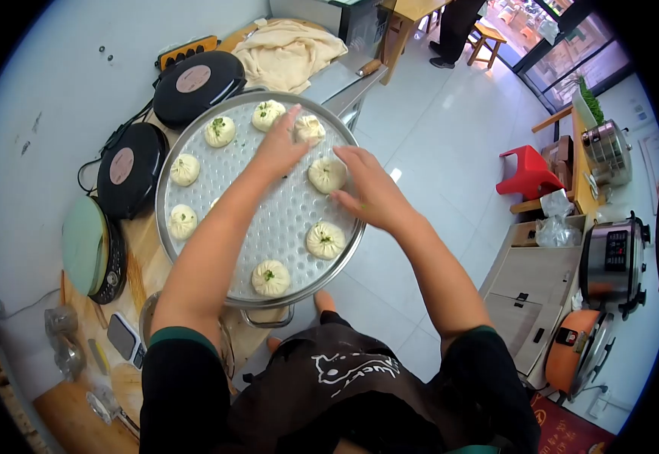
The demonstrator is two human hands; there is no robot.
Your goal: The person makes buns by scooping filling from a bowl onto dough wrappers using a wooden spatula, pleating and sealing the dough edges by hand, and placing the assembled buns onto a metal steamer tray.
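Observation:
A round perforated metal steamer tray (258,204) holds several pleated buns with green flecks on top, set mostly around its rim. My left hand (281,145) is over the upper part of the tray, its fingers apart, beside a bun (310,129) and close to another bun (268,114). At the right rim, my right hand (367,185) has thumb and fingers spread around the side of a bun (327,175). Nearer to me lie a bun (326,240) and another (271,278). My left forearm partly hides one more bun near the middle.
Black round appliances (197,89) and a pale green round lid (84,244) stand left of the tray. A beige cloth (288,53) lies behind it. Across the floor are a red stool (528,171) and a cooker (614,257). A person (460,30) stands at the back.

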